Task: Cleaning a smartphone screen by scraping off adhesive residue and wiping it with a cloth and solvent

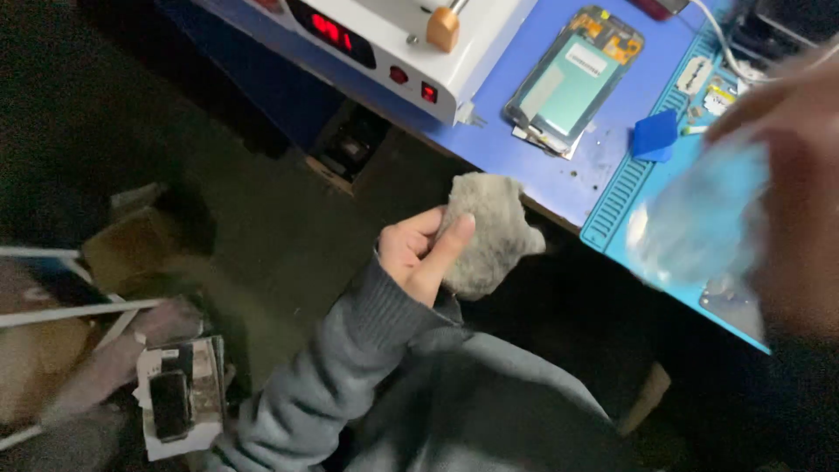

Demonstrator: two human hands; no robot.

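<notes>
left hand (418, 253) pinches a grey cloth (486, 232) below the table edge; blurred right hand (791, 188) seemingly grips a pale sheet (703, 218).

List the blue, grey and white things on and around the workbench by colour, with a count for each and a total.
Blue: 3 - work mat, small plastic pick, blurred film at the right hand
Grey: 1 - cloth in the left hand
White: 1 - machine with red display
Total: 5
</notes>
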